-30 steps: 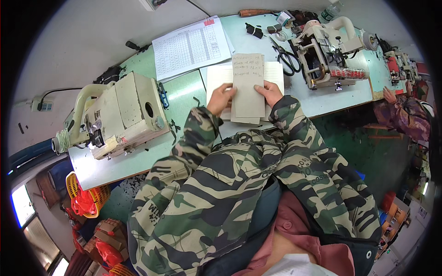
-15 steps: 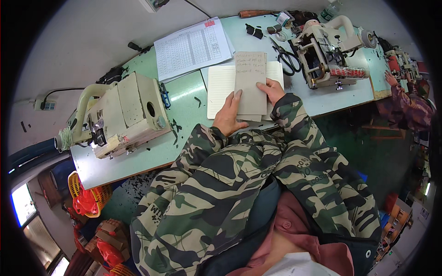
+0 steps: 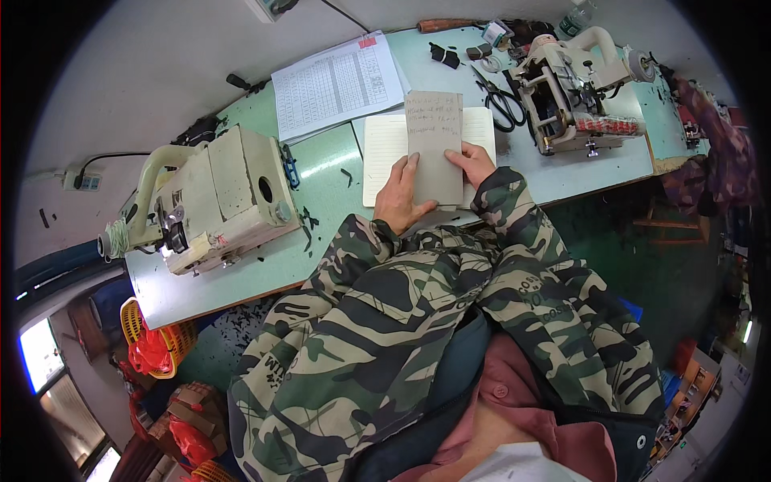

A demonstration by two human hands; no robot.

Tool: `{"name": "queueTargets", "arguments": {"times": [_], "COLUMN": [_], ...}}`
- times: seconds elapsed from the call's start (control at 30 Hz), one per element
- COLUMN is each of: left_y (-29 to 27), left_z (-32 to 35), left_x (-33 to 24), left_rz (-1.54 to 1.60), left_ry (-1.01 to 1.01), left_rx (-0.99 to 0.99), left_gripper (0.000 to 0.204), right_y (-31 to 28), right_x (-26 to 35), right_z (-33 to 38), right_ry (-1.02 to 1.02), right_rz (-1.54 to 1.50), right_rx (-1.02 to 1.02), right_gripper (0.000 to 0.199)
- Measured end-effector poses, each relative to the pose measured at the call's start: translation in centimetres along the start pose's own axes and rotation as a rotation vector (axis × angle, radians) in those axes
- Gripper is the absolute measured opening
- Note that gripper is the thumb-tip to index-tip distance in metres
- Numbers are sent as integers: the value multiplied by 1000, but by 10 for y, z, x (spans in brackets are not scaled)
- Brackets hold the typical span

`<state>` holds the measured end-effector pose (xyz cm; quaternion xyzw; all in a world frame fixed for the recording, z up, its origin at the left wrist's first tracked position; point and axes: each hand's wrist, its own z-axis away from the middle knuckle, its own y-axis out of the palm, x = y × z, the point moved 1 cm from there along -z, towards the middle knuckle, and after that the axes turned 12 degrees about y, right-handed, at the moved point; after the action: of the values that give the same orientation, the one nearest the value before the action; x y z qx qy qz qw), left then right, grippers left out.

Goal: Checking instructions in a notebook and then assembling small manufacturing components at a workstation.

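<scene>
Grey cards (image 3: 438,173) have slid slightly left since half a second ago, and their lower edges look more even. Head view, the only one: the right hand (image 3: 475,163) pinches the stack at its right edge, thumb on the front, other fingers partly hidden. Left hand (image 3: 396,197) is half spread, fingertips against the left edge, thumb at the bottom edge; can't tell how firmly it grips. Cards are in front of the open notebook (image 3: 385,157), handwriting on the upper part of the top card, a second card's corner peeking out at top right.

Step in hand, as I judge it: squaring the stack. Next move likely calls for light, even pressure on both sides so no card slips out.

Other differences: right thumb sits a bit lower on the card; left hand's pose about the same. Co-worker's sleeve (image 3: 727,145) now rises at far right, where an arm was reaching out before. Scissors (image 3: 503,108), printed sheets (image 3: 337,88) and both sewing machines (image 3: 225,193) (image 3: 562,104) unchanged on the table (image 3: 325,165).
</scene>
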<state>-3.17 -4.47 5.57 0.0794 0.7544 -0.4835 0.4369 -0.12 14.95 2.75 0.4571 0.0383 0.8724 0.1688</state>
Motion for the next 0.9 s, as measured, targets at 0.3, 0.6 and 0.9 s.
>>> {"name": "queueTargets", "arguments": {"times": [0.3, 0.6, 0.9], "left_y": [3, 5, 0], "left_z": [-14, -14, -3], "left_x": [-17, -14, -11], "left_rz": [-22, 24, -35], "left_ry": [-5, 19, -25], "left_rx": [116, 22, 38], "left_gripper": [103, 100, 104], "right_y": [-22, -16, -3], "right_x": [6, 6, 2], "right_z": [5, 9, -2], "right_ry": [-50, -16, -63], "right_rz": [-35, 5, 11], "right_rx": [-69, -37, -12], "right_gripper": [30, 33, 30]}}
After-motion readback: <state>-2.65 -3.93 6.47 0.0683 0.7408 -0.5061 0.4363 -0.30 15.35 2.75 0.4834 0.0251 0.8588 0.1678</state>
